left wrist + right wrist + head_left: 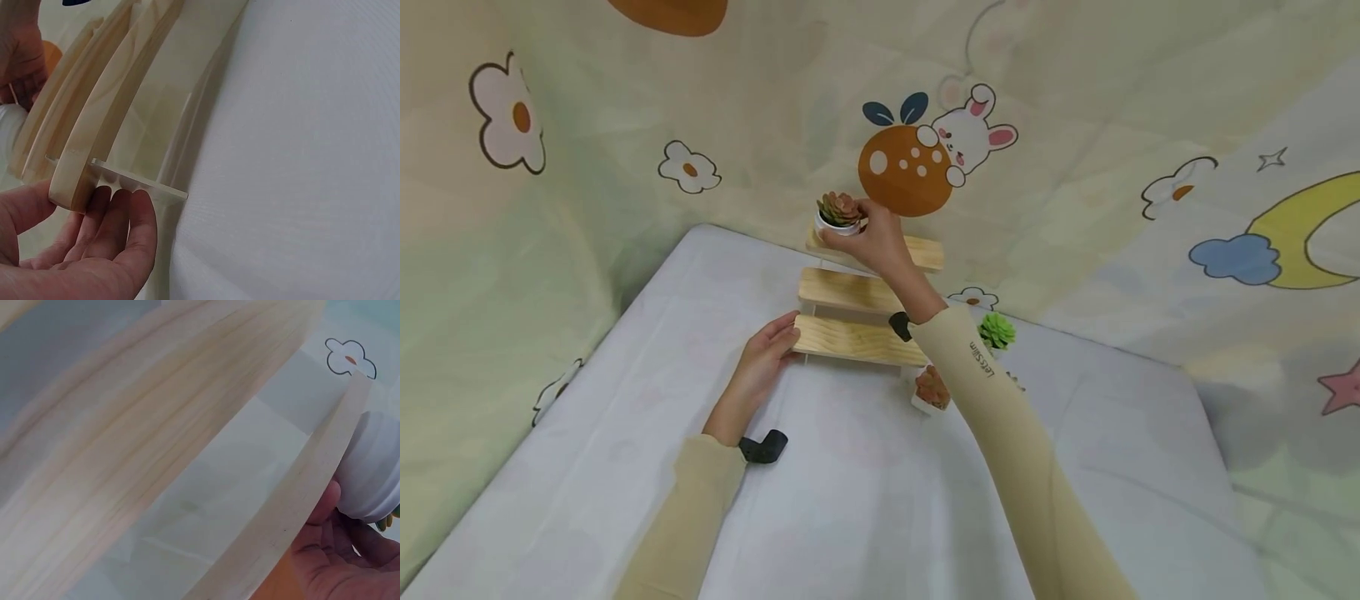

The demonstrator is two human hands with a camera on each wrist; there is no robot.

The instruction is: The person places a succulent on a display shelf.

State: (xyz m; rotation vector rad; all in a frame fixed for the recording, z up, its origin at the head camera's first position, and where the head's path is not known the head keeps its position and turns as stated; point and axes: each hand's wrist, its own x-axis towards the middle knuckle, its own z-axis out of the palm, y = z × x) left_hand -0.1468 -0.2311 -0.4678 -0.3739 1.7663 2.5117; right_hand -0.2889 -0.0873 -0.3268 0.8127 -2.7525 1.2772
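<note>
A three-tier wooden display stand [857,340] with clear side supports stands at the back of the white-covered table. My right hand [881,242] holds a reddish-green succulent [837,207] in a round white pot [374,469] at the left end of the top tier. The thumb and fingers are on the pot's side. My left hand [763,357] grips the left end of the lowest tier. In the left wrist view, its thumb lies at the board's [70,181] outer face and its fingers curl in behind, beside the clear support [140,179].
Right of the stand are a reddish succulent [932,388] in a white pot and a bright green succulent [997,331]. Another small plant [1016,382] is mostly hidden by my right sleeve. Printed fabric [775,100] hangs close behind the stand.
</note>
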